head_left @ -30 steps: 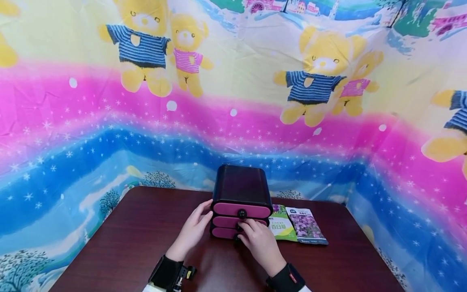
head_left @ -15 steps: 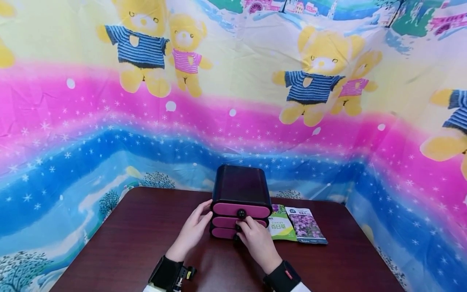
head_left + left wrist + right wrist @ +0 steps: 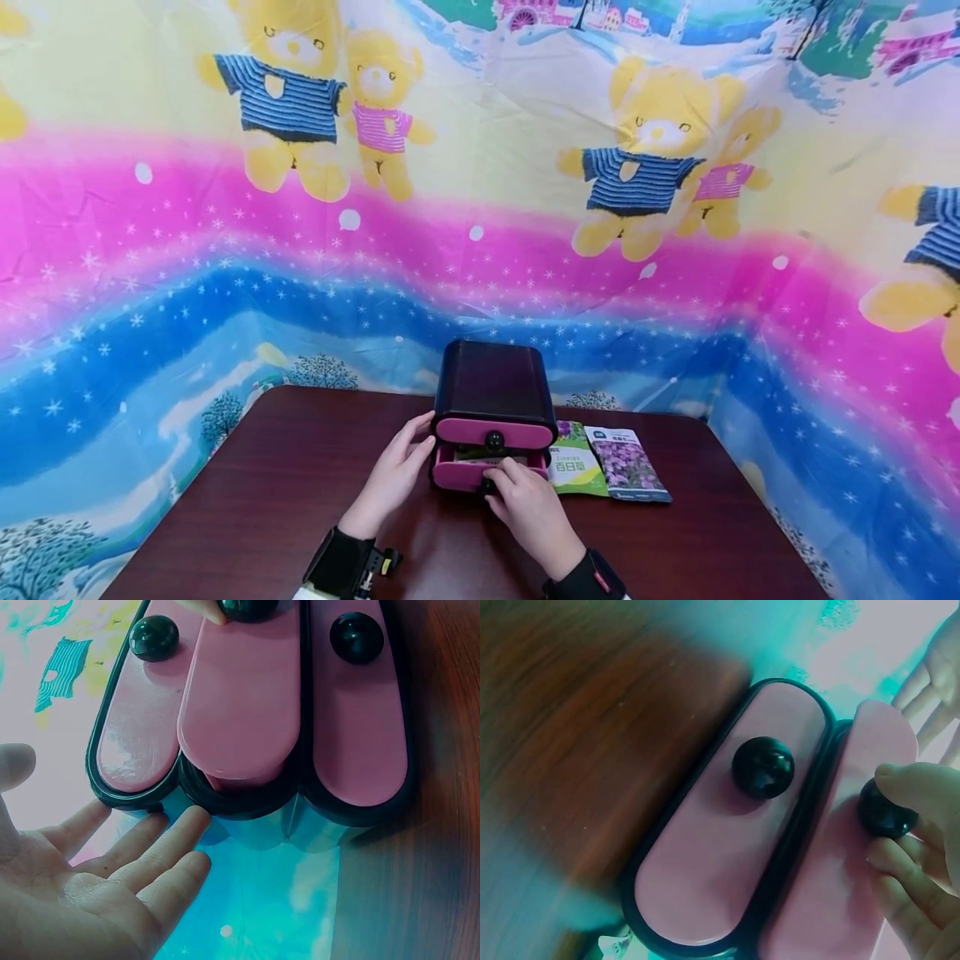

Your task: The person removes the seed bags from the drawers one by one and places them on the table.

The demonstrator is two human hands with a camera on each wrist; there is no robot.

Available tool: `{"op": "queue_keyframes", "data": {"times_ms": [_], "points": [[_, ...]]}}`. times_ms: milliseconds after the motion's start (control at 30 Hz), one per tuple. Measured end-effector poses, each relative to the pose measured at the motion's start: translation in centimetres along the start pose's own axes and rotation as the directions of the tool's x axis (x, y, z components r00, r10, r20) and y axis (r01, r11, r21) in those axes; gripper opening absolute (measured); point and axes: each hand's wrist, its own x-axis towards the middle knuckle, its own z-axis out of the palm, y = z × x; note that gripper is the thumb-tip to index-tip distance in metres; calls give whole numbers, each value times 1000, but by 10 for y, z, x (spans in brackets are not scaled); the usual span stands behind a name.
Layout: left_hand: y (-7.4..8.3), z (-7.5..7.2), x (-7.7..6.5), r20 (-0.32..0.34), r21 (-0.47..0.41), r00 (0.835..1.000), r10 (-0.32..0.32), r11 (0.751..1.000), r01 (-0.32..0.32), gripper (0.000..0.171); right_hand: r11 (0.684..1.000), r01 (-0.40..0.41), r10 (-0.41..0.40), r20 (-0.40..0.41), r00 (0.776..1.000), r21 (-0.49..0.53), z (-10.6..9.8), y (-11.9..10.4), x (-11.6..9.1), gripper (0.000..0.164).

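Here, the cabinet [image 3: 493, 379] partly hides a green packet [image 3: 578, 467] beside a purple one [image 3: 628, 465].

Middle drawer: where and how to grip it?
Pinch its round black knob from the front, as the right hand does: it stands proud of the flat pink drawer face, and its ball shape likely suits a thumb-and-finger grip.

Middle pink drawer [image 3: 457, 477] now partly out, its contents [image 3: 474, 458] in view
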Motion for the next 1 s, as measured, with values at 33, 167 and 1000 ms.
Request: {"op": "queue_keyframes", "data": {"times_ms": [33,167,1000], "points": [[0,0,0,-1,2,1000,-1,1000,1,46,1000,6,-6,2,1000,-3,-1,-1,0,31],[0,0,0,-4,11,1000,-1,1000,1,46,999,37,-37,-4,999,-19,-5,-5,-4,32],[1,2,-2,3,-17,1000,-18,1000,18,47,987,146,-141,65,988,-70,-27,-27,-22,31]]}}
